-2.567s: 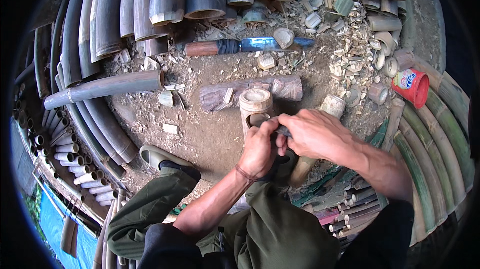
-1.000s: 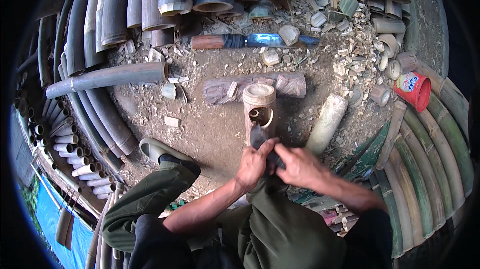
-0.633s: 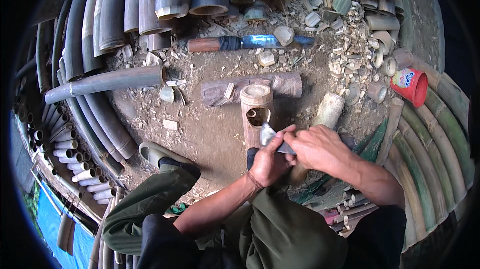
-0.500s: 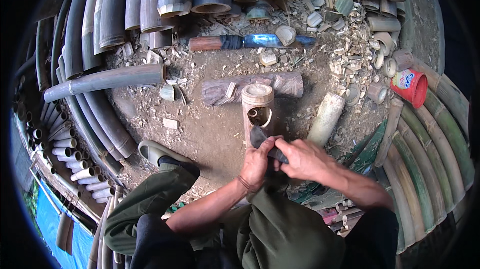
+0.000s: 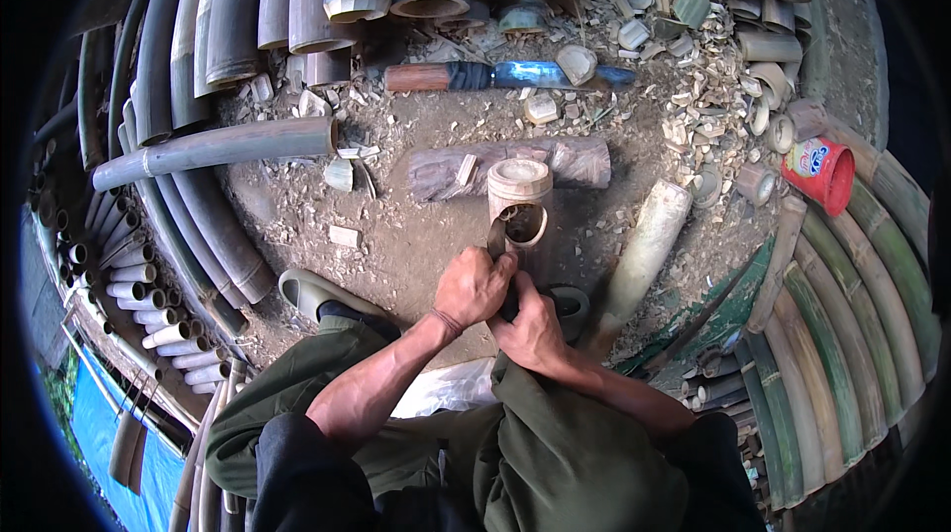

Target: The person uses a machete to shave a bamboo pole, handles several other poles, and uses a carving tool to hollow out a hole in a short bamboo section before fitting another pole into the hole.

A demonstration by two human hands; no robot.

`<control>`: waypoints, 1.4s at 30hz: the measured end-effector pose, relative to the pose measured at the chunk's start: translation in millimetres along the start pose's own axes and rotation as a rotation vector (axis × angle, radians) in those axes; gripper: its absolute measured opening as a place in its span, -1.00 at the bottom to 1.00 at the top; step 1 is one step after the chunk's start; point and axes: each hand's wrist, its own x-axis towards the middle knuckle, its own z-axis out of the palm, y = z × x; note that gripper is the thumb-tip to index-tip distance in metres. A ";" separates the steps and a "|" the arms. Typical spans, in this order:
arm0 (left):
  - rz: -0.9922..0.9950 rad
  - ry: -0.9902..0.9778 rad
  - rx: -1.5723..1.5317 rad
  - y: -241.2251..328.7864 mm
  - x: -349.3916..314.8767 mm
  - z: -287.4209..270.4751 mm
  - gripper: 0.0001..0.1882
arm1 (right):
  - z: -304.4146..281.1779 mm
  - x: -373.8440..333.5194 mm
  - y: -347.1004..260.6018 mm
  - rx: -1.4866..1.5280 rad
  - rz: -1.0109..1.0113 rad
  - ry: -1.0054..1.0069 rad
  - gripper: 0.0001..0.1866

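Between my legs a short bamboo tube [image 5: 520, 181] leans with its far end on a log piece [image 5: 446, 171]. A rounded opening is cut in its upper side. My left hand [image 5: 476, 284] is closed around a knife [image 5: 498, 237], close behind its dark blade, which touches the left edge of that opening. Below and to the right, my right hand [image 5: 535, 327] is closed on the knife's dark handle, mostly hidden by the fingers. The lower part of the tube is covered by my hands.
Beyond the log lies a large knife [image 5: 436, 76] with a wooden handle and bluish blade. A pale bamboo length [image 5: 649, 245] and a red tub [image 5: 820, 175] are at the right. Bamboo poles [image 5: 233, 27] surround the work spot, and chips [image 5: 693, 116] litter the ground.
Both hands have shifted left and turned the knife, so its blade has gone from the opening's near edge to its left edge. My right hand has drawn in closer under the left.
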 end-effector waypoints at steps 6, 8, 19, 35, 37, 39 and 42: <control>-0.104 -0.111 -0.576 11.1 -10.4 12.3 -0.58 | -50.2 -13.6 -21.4 -0.431 -0.026 -0.067 -0.51; -0.115 -0.099 -0.835 34.0 -9.7 34.2 -0.58 | -77.0 -0.2 -32.3 -0.641 -0.069 -0.021 -0.59; -0.003 -0.174 -2.041 25.5 -10.8 22.4 -0.74 | -70.9 101.3 -152.3 -1.300 -0.377 -0.863 -0.88; 0.306 -0.135 -0.334 -16.5 -110.7 33.9 -0.16 | -50.9 -31.8 -38.8 0.122 0.027 0.033 -0.71; 0.136 -0.120 -0.047 -19.0 -113.2 -3.3 -0.24 | -43.0 -18.8 -42.7 0.213 0.276 -0.127 -0.68; 0.018 -0.076 0.062 -18.7 -106.4 -22.1 -0.35 | -18.5 6.3 -21.5 0.431 0.425 -0.220 -0.60; -0.068 0.106 -0.049 -39.0 -76.7 -35.7 -0.48 | -0.8 47.0 -38.1 0.506 0.517 -0.309 -0.63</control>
